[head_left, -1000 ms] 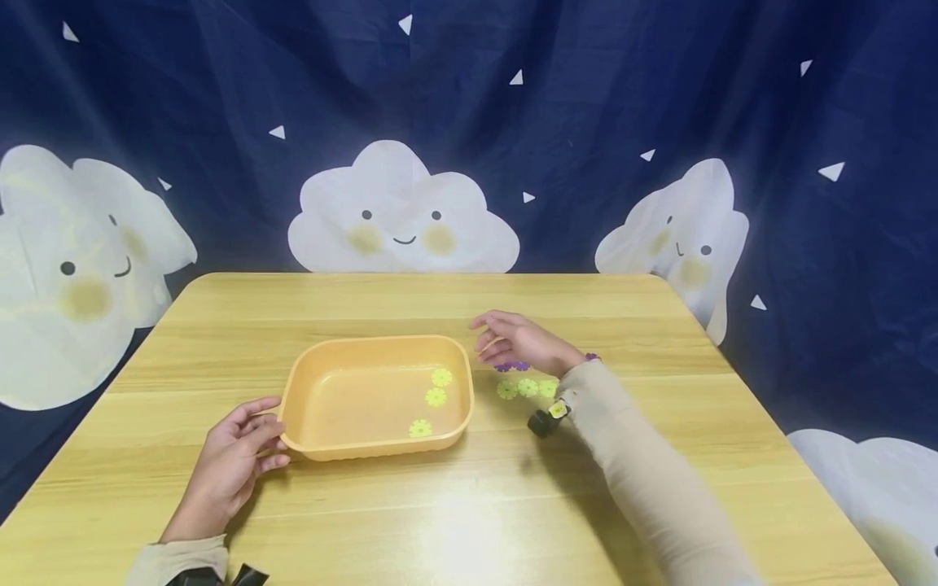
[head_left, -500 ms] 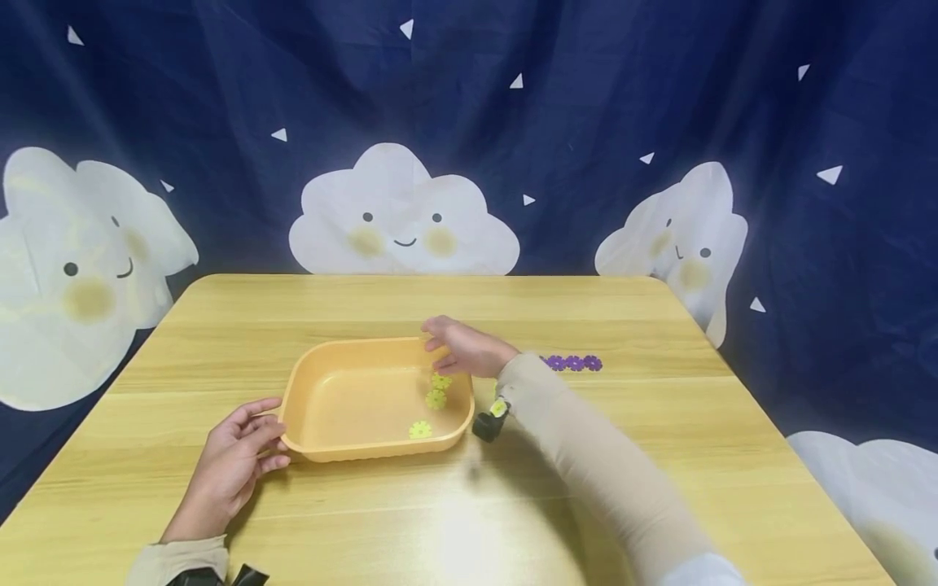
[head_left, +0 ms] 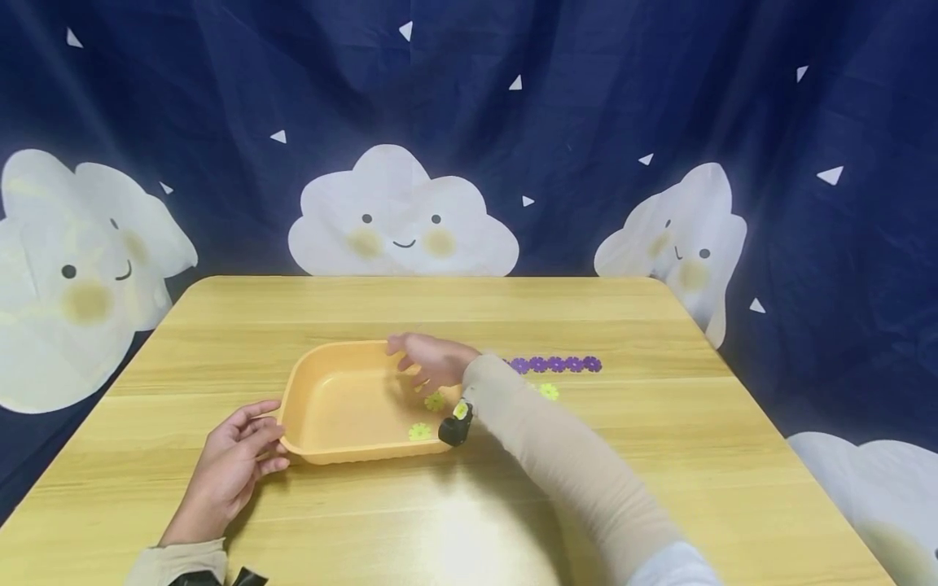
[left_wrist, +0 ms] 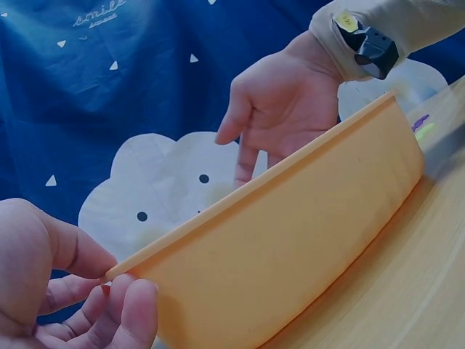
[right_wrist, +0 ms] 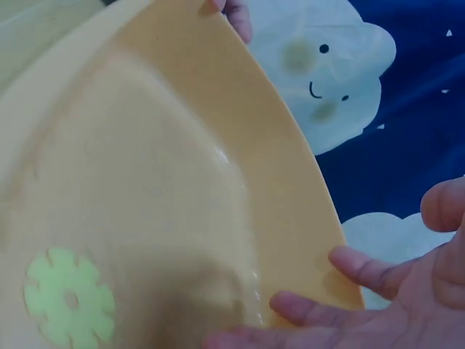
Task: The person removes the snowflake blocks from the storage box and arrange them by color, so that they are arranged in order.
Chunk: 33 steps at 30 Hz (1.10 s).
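your pale wooden table (head_left: 659,456) carries everything, with the shallow orange plastic tray (head_left: 337,407) sitting flat near its middle so both arms reach it. your left hand (head_left: 233,470) rests at the tray's near-left corner, fingers loosely curled round the rim (left_wrist: 145,254) with the thumb under it, which looks meant to steady the tray. your right hand (head_left: 428,362) hangs over the tray's right half, palm down, fingers (right_wrist: 312,309) spread and relaxed, holding nothing that shows. in the tray's right part lie small yellow-green flower-shaped discs (head_left: 420,431), flat on the floor beside your wrist. beyond the tray's right side, a row of small purple flower-shaped discs (head_left: 557,364) lies on the table, touching edge to edge, and one yellow-green disc (head_left: 549,391) sits just in front of that row, close enough for the same hand to reach.
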Tool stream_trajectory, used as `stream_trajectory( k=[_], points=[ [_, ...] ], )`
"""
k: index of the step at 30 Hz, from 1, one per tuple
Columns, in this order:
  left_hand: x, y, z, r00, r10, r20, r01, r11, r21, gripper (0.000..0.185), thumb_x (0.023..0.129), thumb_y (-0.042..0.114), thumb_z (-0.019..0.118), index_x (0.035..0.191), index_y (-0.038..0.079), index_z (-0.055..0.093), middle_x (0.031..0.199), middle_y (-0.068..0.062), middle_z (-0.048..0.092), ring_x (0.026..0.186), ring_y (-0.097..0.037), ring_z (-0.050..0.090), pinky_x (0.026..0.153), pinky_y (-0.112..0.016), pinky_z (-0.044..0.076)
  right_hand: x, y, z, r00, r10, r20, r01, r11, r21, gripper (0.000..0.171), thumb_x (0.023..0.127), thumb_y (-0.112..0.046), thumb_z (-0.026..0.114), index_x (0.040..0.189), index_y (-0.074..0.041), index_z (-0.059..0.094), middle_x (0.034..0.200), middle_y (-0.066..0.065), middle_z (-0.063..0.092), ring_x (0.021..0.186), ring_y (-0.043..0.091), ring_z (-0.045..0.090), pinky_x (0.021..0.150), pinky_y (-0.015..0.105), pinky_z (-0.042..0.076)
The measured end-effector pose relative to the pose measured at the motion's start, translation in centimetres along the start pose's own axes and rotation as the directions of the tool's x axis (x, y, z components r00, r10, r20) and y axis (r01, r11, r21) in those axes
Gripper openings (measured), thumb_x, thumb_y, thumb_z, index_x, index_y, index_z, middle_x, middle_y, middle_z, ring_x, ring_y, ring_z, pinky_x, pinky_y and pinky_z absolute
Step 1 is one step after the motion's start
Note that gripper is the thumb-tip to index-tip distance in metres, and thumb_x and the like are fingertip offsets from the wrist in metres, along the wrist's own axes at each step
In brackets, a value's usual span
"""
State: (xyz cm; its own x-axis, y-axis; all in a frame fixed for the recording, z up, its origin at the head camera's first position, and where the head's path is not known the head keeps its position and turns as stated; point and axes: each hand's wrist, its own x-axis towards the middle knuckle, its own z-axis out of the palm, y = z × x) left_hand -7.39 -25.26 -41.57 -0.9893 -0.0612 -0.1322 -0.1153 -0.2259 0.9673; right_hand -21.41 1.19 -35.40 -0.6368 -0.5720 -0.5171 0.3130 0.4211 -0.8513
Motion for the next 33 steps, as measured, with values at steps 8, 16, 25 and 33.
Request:
stream_trajectory(
  k=[8,16,25,33],
  points=[
    [-0.1,0.1,0.0,1.0,-0.007,-0.008,0.007,1.0,0.016,0.03,0.094,-0.003,0.057,0.119,0.015,0.054,0.092,0.002,0.056,0.071,-0.011,0.059,0.057,-0.025,0.06,1.1,0.5,0.5,0.99,-0.044,0.133,0.043,0.999,0.015,0.045,0.102,-0.032,0.043,0.138,-0.005,0.046,0.126,0.021,0.054,0.107,0.04,0.06,0.094,0.048,0.053],
    [-0.2,0.1,-0.1,1.0,-0.014,-0.013,0.014,0.999,0.033,0.029,0.095,0.0,0.059,0.118,0.016,0.054,0.091,0.004,0.057,0.071,-0.01,0.059,0.057,-0.025,0.06,1.8,-0.3,0.0,0.973,-0.115,0.198,0.217,0.737,-0.64,0.029,0.095,-0.002,0.055,0.123,-0.01,0.059,0.106,0.005,0.061,0.083,0.011,0.058,0.068,0.023,0.054],
    [-0.2,0.2,0.1,1.0,-0.016,-0.021,0.017,0.999,0.035,0.029,0.094,-0.001,0.058,0.117,0.016,0.054,0.091,0.003,0.057,0.071,-0.01,0.059,0.058,-0.025,0.06,1.8,-0.9,-0.1,0.976,-0.119,0.182,0.216,0.479,-0.851,0.047,0.079,0.01,0.072,0.113,-0.021,0.067,0.111,0.0,0.06,0.099,0.013,0.055,0.068,0.02,0.053],
    [-0.2,0.1,0.2,1.0,-0.022,-0.015,0.022,0.999,0.035,0.03,0.095,-0.002,0.056,0.119,0.015,0.052,0.091,0.003,0.056,0.071,-0.01,0.059,0.057,-0.025,0.06,2.1,-0.4,0.1,0.989,-0.085,0.117,0.142,0.423,-0.895,0.04,0.076,-0.004,0.082,0.109,-0.016,0.064,0.104,-0.002,0.058,0.09,0.011,0.052,0.071,0.02,0.05]
  ],
)
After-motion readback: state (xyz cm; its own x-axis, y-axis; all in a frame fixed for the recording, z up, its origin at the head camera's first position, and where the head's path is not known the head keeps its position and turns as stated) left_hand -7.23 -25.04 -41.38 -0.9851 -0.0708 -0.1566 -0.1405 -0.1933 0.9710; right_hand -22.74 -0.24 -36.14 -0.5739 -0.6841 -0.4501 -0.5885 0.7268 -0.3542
